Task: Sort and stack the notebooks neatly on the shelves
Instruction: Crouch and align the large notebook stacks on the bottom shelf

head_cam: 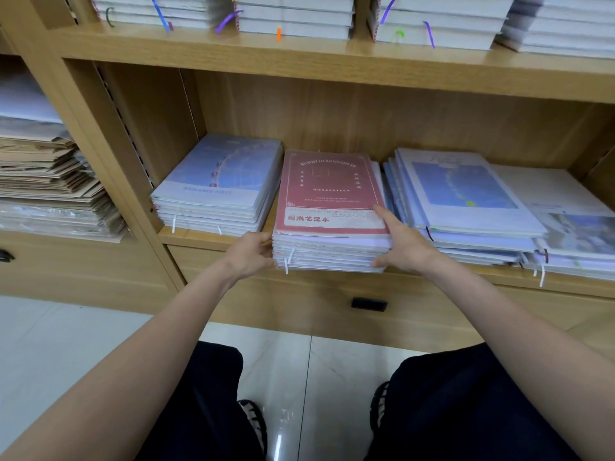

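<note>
1. your left hand [250,253] and right hand [401,245] grip opposite sides of the red-topped notebook stack [329,224].
2. the stack sits on the shelf [213,236], front edge overhanging, between two blue stacks [219,184].

Just one head cam here, looking forward and down from pretty close, left hand [248,256] and right hand [401,247] mid-frame, shelf [332,58] beyond them, floor [50,334] below.
</note>
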`<act>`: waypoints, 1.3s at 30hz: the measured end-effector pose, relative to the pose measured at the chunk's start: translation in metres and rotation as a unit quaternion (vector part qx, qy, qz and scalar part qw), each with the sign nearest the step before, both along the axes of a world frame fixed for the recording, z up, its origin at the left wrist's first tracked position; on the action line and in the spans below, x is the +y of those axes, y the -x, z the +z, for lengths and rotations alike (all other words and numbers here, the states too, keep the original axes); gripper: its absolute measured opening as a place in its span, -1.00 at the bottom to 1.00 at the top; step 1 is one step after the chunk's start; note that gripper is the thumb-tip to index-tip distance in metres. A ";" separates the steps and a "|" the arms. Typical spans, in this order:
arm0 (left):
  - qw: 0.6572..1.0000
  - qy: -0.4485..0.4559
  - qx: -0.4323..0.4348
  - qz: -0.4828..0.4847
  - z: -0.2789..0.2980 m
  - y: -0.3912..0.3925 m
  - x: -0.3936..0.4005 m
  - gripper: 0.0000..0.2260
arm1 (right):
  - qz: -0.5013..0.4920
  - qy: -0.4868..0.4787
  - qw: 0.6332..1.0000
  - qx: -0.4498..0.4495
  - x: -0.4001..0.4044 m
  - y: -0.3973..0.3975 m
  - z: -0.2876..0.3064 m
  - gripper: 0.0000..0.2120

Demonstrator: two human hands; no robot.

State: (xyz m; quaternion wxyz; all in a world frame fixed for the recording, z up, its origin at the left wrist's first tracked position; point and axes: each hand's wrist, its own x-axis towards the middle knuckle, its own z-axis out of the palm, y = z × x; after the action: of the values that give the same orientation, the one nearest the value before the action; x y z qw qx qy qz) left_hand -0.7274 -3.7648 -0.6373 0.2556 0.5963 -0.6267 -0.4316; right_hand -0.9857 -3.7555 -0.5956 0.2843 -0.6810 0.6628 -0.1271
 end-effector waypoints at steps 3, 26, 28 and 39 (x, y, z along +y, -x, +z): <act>1.000 0.011 0.015 0.015 -0.001 0.003 0.001 -0.57 | 0.007 0.003 1.000 -0.001 0.001 0.000 0.001 -0.04; 0.984 0.141 -0.110 -0.013 -0.004 0.003 -0.011 -0.33 | 0.002 0.034 0.999 0.025 -0.011 0.000 0.004 -0.12; 0.979 0.164 -0.122 -0.019 -0.004 0.002 -0.009 -0.38 | 0.000 0.036 0.999 0.027 -0.010 0.000 0.005 -0.12; 0.966 0.196 -0.168 -0.005 0.006 0.008 0.001 -0.42 | 0.031 0.029 0.996 0.078 0.001 -0.006 0.002 -0.24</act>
State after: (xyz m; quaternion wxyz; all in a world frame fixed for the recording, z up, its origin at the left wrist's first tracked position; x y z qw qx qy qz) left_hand -0.7355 -3.7639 -0.6310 0.2565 0.5956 -0.7358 -0.1952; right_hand -0.9794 -3.7545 -0.5932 0.2157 -0.7173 0.6572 -0.0843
